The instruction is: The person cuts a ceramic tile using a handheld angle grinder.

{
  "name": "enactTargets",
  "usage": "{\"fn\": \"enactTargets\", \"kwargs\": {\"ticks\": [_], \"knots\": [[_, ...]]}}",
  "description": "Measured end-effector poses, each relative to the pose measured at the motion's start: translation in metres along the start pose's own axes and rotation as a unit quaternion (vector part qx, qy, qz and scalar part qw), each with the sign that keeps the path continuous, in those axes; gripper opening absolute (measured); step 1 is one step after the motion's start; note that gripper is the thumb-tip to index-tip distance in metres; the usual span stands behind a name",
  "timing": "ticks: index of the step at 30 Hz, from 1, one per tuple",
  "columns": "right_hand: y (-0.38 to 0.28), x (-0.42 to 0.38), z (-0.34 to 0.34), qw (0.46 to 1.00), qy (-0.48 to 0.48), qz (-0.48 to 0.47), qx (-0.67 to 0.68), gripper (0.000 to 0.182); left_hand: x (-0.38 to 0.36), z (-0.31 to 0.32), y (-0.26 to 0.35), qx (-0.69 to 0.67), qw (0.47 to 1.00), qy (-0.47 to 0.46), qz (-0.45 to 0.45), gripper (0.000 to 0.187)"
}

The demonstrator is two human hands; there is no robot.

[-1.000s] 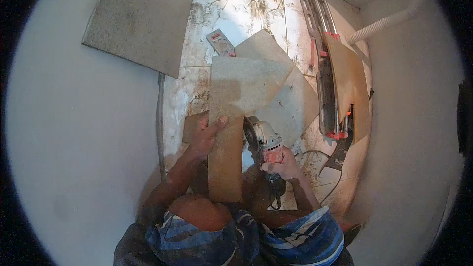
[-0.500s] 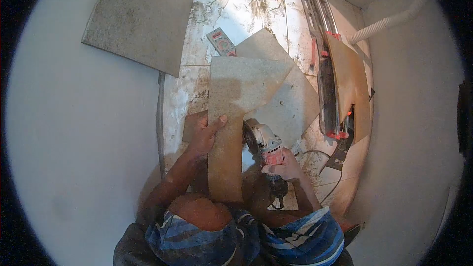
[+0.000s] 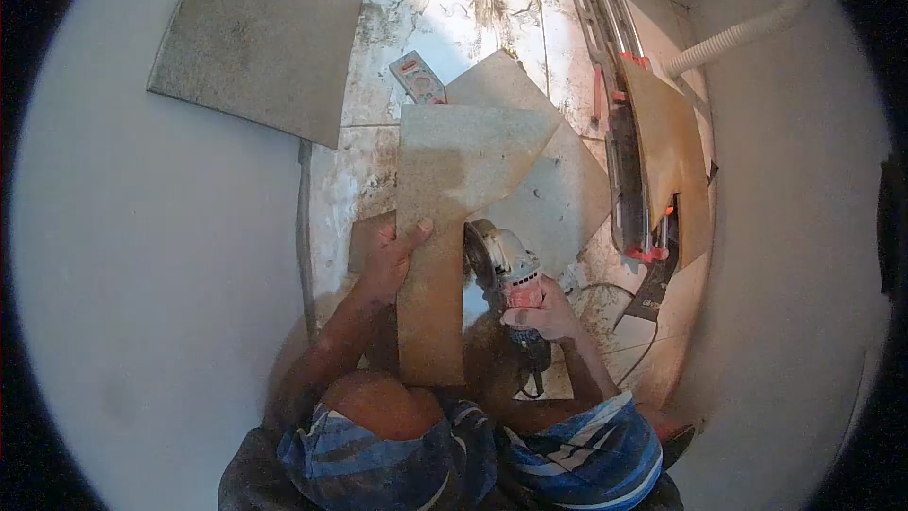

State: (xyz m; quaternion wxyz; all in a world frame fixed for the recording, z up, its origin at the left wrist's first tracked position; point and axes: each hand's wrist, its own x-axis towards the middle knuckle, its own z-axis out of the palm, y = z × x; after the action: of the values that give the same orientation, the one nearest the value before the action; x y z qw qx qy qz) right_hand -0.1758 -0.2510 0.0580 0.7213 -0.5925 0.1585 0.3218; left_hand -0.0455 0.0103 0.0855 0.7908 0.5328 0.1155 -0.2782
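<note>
Where hands (image 3: 392, 260) flank it, tile (image 3: 445, 227)

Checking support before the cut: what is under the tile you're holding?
Under the held tile, another tile lies flat on the dirty floor. A brown scrap shows beside the left hand. The rest is covered.
</note>
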Motion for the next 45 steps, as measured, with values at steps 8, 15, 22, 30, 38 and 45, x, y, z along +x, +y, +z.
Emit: {"fn": "enactTargets", "kwargs": {"ticks": [8,15,22,30,38,45], "knots": [[-0.008,-0.002,0.001,0.998,-0.026,-0.034,-0.047,0.08,0.007,-0.012,-0.004,0.032,0.999,0.012,-0.023,0.036],[-0.01,-0.004,0.003,1.0,-0.03,-0.008,-0.004,0.092,0.012,-0.01,0.0,0.01,0.999,0.028,-0.022,0.04],[-0.01,-0.006,0.006,0.998,-0.01,-0.053,-0.03,0.059,0.029,-0.018,0.005,0.043,0.998,0.041,-0.008,0.041],[-0.02,-0.01,0.006,0.997,-0.02,-0.059,-0.044,0.048,0.054,-0.016,0.024,0.027,0.999,0.034,0.0,0.038],[-0.026,-0.011,0.006,0.993,-0.031,-0.094,-0.068,0.049,0.078,-0.019,0.034,-0.005,1.0,0.008,0.027,0.033],[-0.02,-0.013,0.002,0.997,-0.038,-0.043,-0.042,0.054,0.088,-0.023,0.034,0.043,0.999,0.012,0.021,0.035]]}}
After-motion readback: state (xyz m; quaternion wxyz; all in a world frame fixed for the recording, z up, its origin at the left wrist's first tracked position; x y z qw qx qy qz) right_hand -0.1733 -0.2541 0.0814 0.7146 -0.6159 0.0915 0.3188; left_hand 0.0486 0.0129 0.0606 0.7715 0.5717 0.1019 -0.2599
